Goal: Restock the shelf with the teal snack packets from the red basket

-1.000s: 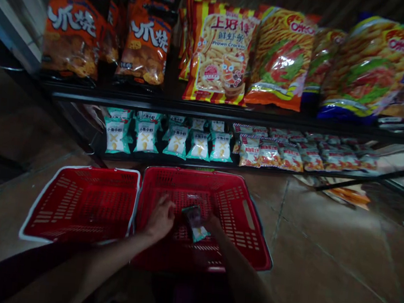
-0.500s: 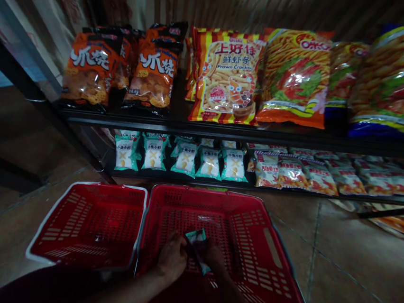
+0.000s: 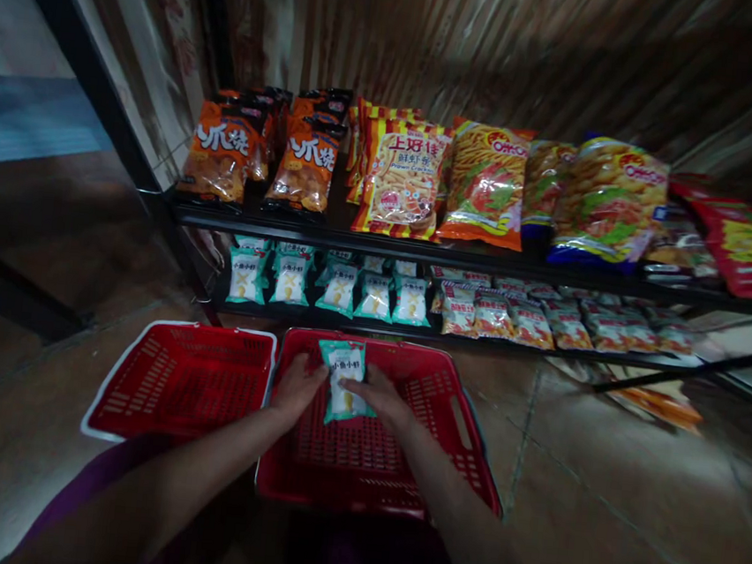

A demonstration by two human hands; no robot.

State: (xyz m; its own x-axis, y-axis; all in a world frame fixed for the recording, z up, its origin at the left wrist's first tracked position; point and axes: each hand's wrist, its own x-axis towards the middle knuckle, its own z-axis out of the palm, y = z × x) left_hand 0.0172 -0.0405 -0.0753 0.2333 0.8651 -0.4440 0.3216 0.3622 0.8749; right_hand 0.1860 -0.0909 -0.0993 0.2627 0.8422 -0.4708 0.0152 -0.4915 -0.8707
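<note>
A small teal-and-white snack bag (image 3: 346, 370) is held upright over the larger red shopping basket (image 3: 396, 490), its printed front towards me. My right hand (image 3: 382, 398) grips its right side, with a finger laid across the front; the others are partly hidden. At the bag's left edge, my left hand (image 3: 297, 388) pinches it with the thumb near the upper corner. Both hands are above the basket's inside, close to its far wall.
Another red basket (image 3: 166, 426) with a white rim stands at the left. Ahead, a black shelf (image 3: 327, 235) holds orange, yellow and blue snack bags on top. On its lower level sit matching teal bags (image 3: 289, 280) and white-and-orange bags (image 3: 528, 321). Tiled floor (image 3: 570, 478) lies right.
The snack bag has come up from low in the basket and turned front-side to me. Both hands rose with it, and my view has shifted, bringing more of the shelf's right side in.
</note>
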